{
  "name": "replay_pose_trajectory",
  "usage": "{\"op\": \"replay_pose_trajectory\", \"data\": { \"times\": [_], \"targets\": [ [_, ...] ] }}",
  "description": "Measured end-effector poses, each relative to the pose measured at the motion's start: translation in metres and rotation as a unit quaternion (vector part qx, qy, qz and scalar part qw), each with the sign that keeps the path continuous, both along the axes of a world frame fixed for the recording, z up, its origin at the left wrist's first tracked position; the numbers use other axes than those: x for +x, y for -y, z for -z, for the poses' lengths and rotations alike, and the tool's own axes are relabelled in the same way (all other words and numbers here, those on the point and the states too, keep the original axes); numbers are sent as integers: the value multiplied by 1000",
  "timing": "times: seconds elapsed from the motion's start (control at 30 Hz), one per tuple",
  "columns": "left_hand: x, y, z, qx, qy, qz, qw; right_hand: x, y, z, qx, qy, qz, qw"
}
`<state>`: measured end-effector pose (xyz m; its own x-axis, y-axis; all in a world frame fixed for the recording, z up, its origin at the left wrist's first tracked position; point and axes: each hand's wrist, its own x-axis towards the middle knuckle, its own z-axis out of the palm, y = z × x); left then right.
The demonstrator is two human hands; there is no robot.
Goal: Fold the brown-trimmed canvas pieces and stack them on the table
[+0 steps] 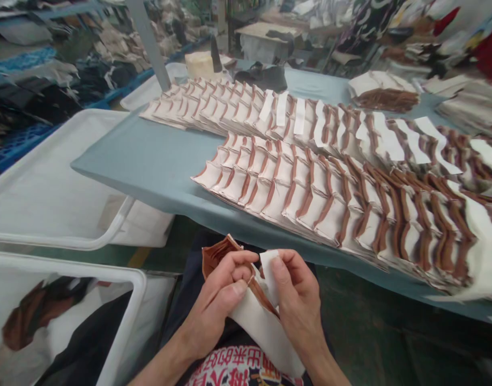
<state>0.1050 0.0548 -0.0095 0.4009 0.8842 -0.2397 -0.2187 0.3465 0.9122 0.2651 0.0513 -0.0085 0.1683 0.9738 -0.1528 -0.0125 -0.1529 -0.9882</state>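
"Before you ask about the tubs, let me give you the hands from my feed. Both are at the near middle, over the lap. The left hand (216, 303) has thumb and fingers pinched together on a folded cream-and-brown cloth piece (256, 316), its cream length hanging toward the lettered shirt front (233, 367). Brown folded layers (217, 254) show just beyond those fingers; I can't tell whether they belong to it."

"And the right?"

"The right hand (298, 295) is clamped on a white strip (270, 273), thumb on top, near the left fingertips. Whether it grips the cloth too, I can't tell."

"Now the containers."

"Near left, I see a white plastic tub (140, 289) with black cloth (95, 332), brown cloth (32, 311) and pale cloth (24, 356) heaped in it. Just beyond stands a second white tub (49, 198); a beige patch shows toward its right corner, but I can't name it. Farther off, part of a third white tub (135, 95) shows behind the table's left end. At far left, blue racking (8, 153) bears dark bundles (21, 104), blurred from here."

"And the table?"

"The blue-grey table (121, 155) carries a near row (286, 187) and a far row (230, 107) of overlapping cream-and-brown cloth pieces, with white strips (299, 115) across the far one."
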Motion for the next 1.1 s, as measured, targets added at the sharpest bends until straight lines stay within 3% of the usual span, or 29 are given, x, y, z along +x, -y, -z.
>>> {"op": "replay_pose_trajectory", "data": {
  "times": [0.1,0.23,0.43,0.63,0.77,0.87,0.97,1.1],
  "targets": [
    [-7,8,7,-23,3,-11,1000,-3,7,10,-24,3,7,1000],
    [-16,12,9,-24,-78,8,997,-9,17,23,-56,-7,-20,998],
    [-23,15,0,99,-225,35,969,-9,17,25,-58,-24,-44,997],
    [-15,-1,-9,153,-231,79,958,17,14,1,-91,-34,-90,991],
    [-8,-15,-19,173,-189,79,963,31,21,-32,-79,36,-134,987],
    [0,-20,-24,161,-134,98,973,33,26,-50,-47,101,-121,986],
    [9,-22,-25,142,-97,112,979,33,28,-55,-26,148,-91,984],
    [14,-22,-20,133,-81,124,980,32,28,-48,-31,166,-69,983]
  ]
}}
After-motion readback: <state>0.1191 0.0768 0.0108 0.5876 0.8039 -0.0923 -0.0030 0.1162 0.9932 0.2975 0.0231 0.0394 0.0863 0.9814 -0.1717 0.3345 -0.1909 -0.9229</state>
